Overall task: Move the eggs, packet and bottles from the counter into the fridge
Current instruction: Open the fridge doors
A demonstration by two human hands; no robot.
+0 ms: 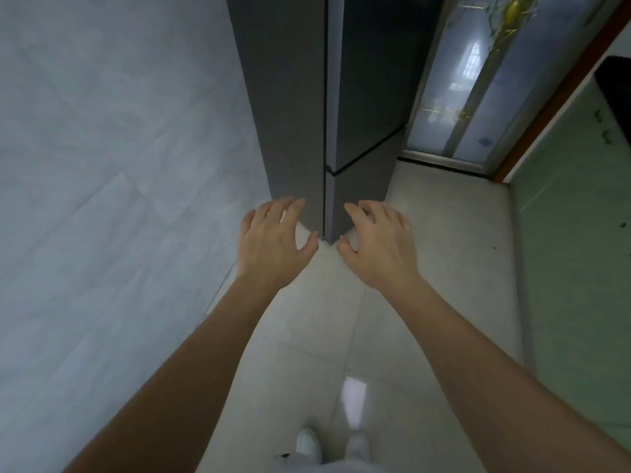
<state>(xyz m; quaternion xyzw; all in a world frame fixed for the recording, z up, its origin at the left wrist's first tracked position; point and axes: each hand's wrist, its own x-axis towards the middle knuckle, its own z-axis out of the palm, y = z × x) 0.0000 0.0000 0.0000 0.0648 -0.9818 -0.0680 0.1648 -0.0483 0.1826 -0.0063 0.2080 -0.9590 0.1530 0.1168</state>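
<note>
A person's left hand [273,244] and right hand [375,244], fingers spread and holding nothing, reach side by side toward the closed grey fridge [307,107], just ahead above the tiled floor [426,268].

**Both hands out in front, empty**

Two bare forearms reach forward from the lower corners and angle slightly inward. The left hand [273,245] and the right hand [379,249] hover side by side, near each other but apart, backs up. The fingers [295,206] of each are spread and loosely bent, and the thumbs point toward each other.
</note>
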